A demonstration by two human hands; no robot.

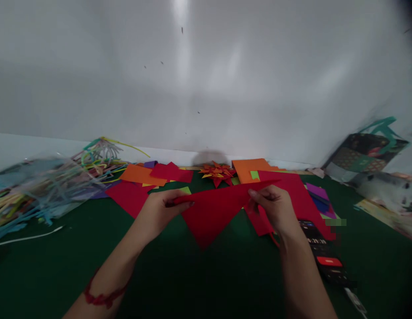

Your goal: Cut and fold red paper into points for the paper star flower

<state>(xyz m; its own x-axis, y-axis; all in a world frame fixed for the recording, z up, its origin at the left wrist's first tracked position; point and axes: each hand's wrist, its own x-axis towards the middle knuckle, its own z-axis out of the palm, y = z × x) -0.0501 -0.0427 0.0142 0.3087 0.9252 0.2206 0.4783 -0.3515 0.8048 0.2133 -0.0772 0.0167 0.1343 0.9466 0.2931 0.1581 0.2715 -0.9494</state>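
Note:
A sheet of red paper (215,212), folded into a triangle, hangs point down between both hands above the green table. My left hand (164,210) is closed on its left corner, with the thumb along the upper edge. Near the right end of that edge, my right hand (270,204) pinches the paper between thumb and fingers. The top edge is stretched roughly level, rising slightly to the right. Behind it stands a folded paper flower (217,172) in orange and red. Larger red paper (292,195) lies beyond my right hand.
Plastic bags with bundled colourful strips (89,170) crowd the left side, near a white cable (33,239). Orange paper (248,168) rests at the back. A phone (321,252) with a cable lies by my right forearm. A patterned bag (361,155) stands far right.

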